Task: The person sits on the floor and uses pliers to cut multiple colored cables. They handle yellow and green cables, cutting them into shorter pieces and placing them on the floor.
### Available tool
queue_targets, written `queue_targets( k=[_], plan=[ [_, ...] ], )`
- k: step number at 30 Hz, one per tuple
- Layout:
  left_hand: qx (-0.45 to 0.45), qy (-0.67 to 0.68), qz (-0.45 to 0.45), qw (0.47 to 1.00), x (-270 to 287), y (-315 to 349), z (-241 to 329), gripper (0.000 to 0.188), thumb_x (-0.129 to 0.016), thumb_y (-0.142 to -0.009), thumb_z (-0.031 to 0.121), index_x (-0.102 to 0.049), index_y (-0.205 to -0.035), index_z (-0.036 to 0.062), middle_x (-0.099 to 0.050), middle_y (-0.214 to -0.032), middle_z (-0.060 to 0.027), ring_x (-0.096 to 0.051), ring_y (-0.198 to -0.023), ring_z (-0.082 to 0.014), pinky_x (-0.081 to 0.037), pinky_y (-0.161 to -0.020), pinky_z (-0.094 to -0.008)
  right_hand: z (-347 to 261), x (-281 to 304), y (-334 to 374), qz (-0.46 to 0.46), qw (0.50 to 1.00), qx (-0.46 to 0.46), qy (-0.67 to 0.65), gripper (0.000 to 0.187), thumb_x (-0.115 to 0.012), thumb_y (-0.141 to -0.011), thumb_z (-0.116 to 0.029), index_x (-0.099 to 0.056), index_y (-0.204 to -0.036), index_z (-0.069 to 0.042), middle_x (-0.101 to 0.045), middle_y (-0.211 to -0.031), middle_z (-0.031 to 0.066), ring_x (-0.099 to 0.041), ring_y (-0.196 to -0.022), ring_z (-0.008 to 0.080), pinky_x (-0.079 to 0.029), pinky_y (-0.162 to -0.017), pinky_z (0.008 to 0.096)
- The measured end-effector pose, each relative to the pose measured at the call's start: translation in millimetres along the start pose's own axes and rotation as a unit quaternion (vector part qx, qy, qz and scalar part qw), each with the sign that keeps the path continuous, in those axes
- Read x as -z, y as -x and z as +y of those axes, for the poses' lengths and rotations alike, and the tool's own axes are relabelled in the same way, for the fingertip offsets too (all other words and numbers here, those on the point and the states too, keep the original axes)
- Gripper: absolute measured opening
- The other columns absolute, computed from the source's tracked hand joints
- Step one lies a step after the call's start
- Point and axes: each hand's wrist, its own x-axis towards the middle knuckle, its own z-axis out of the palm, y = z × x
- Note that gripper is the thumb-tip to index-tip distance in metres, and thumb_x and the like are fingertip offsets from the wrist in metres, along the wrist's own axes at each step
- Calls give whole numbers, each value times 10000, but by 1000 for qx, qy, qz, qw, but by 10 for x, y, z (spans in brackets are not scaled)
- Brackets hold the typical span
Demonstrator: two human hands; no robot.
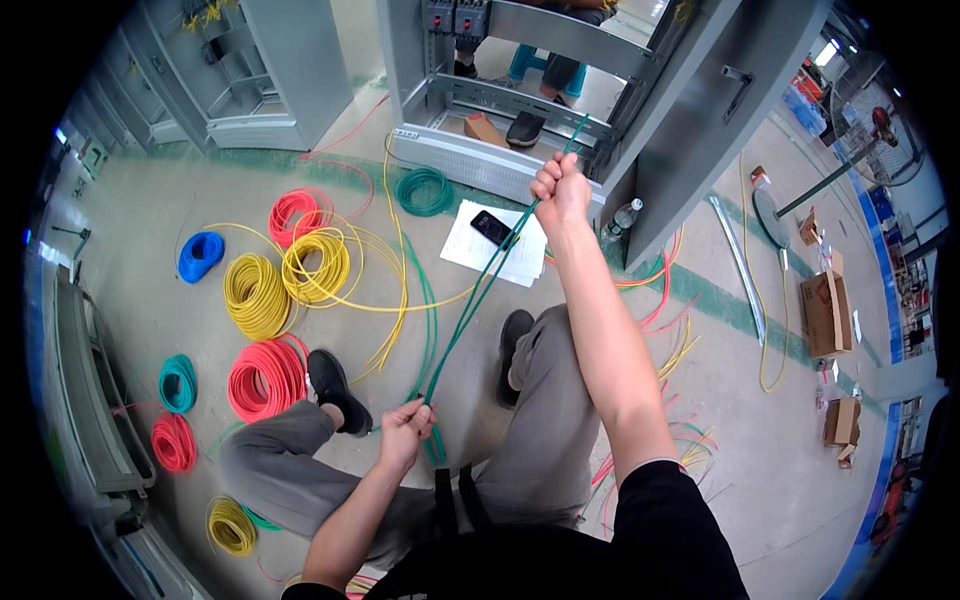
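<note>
Several lengths of green wire [477, 297] run taut in a slanting line between my two hands. My left hand [404, 432], low in front of my lap, is closed round their near end, and short ends stick out below it. Stretched far forward, my right hand [560, 187] grips the wires near their other end, close to the grey cabinet's [500, 165] base; the tips poke out past my fist. Under the wires on the floor lie white paper sheets [462, 246] with a black phone [490, 227] on top. A green coil [424, 192] rests left of the sheets.
Yellow coils [256, 296], red coils [266, 382] and a blue coil [201, 256] lie on the floor to my left. A plastic bottle [622, 218] stands by the open cabinet door [720, 110]. Cut wires lie right of my leg. Cardboard boxes [826, 312] and a fan [828, 186] stand farther right. Another person sits behind the cabinet.
</note>
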Motion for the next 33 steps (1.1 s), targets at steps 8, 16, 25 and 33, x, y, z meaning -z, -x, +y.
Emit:
queue_targets(
  k=[8,16,25,33],
  plan=[
    [34,-74,11,997,-23,-38,16,165,-583,-914,111,-653,-940,-36,-569,-715,-16,-447,-574,-63,-329,-501,-211,240,-121,16,-75,956,110,260,296,-517,-973,-285,-564,-1064,-8,-502,-739,0,-442,-545,97,-391,-462,251],
    [-10,31,-69,997,-401,-319,732,197,-549,-937,95,-615,-995,-81,-588,-745,-71,-515,-608,-125,-408,-543,-264,687,-376,501,-243,939,-159,186,229,-403,-1007,-140,-449,-1150,34,-480,-826,53,-385,-638,129,-378,-590,279],
    [10,31,-62,998,-583,-267,948,219,-514,-950,66,-587,-1055,-113,-606,-755,-98,-592,-639,-183,-499,-592,-317,791,-417,658,-200,952,-129,191,257,-354,-1019,-139,-410,-1180,53,-475,-804,62,-299,-539,76,-285,-478,226],
    [-49,14,-54,997,-637,-219,826,187,-510,-950,66,-608,-982,-90,-542,-693,-45,-440,-547,-95,-362,-489,-247,769,-382,629,-169,963,-142,157,254,-392,-1008,-157,-480,-1136,44,-493,-756,44,-328,-536,82,-303,-468,234]
  ],
)
